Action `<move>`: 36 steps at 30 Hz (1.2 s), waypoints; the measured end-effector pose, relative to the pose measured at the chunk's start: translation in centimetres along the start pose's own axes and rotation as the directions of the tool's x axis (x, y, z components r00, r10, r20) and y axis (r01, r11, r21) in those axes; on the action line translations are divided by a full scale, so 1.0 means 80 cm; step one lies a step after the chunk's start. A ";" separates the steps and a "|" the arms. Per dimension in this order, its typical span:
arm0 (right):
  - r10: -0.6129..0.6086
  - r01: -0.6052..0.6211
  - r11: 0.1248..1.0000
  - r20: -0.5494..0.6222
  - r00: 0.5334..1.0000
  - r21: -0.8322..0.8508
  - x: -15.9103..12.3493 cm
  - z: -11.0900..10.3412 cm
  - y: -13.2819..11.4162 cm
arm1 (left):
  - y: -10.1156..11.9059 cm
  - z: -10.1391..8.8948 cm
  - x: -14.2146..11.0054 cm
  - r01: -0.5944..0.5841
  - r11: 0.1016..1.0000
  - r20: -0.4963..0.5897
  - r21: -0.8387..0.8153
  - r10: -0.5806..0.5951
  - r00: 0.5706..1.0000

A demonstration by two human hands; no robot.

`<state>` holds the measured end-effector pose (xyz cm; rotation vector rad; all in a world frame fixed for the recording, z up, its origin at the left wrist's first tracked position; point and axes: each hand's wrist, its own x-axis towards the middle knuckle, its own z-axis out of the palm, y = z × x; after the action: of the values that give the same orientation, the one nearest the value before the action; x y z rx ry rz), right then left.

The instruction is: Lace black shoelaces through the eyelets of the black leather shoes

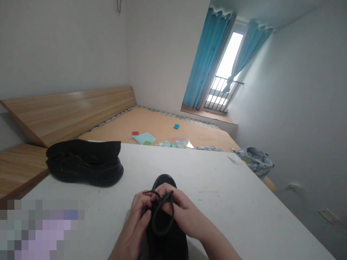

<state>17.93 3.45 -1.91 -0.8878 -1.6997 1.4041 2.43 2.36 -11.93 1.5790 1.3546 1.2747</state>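
A black shoe (168, 242) rests on the white table right in front of me, its toe pointing away. Over its front part, my left hand (139, 213) and my right hand (180, 207) work close together on a dark shoelace (162, 231). The lace forms a loop that hangs down over the shoe's opening. Both hands have their fingers bent and pinched around the lace; some fingertips are hidden behind it. To the left stands another black shoe (89, 169), side-on, with a black flap or piece of material along its top. No hand touches that one.
The white table (233, 187) spreads around the shoes. Beyond it lies a bed surface (200, 133) with a light-blue item (145, 138), a red item (135, 133) and plastic packets. A bag (255, 160) sits past the right edge. A blurred patch covers the lower left.
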 end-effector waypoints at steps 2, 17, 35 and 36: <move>0.075 -0.070 0.949 -0.007 0.997 0.308 0.002 -0.004 0.001 | 0.017 -0.004 -0.004 -0.022 0.998 0.020 -0.051 0.023 1.000; 0.303 -0.435 0.895 -0.582 0.754 -0.098 -0.095 -0.117 0.047 | 0.032 -0.020 -0.001 -0.147 0.988 0.175 0.040 0.138 0.975; 0.298 -0.076 0.917 -0.543 0.785 0.392 -0.061 -0.052 0.010 | 0.087 -0.037 0.017 -0.292 0.883 0.419 0.369 0.122 0.900; 0.325 -0.021 0.874 -0.552 0.768 0.486 -0.070 -0.065 0.004 | 0.093 -0.035 0.018 -0.309 0.870 0.452 0.383 0.115 0.884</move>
<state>25.18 1.09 -2.27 -1.0993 -0.7507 1.3422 1.89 1.89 -3.89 2.2286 1.2652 0.6933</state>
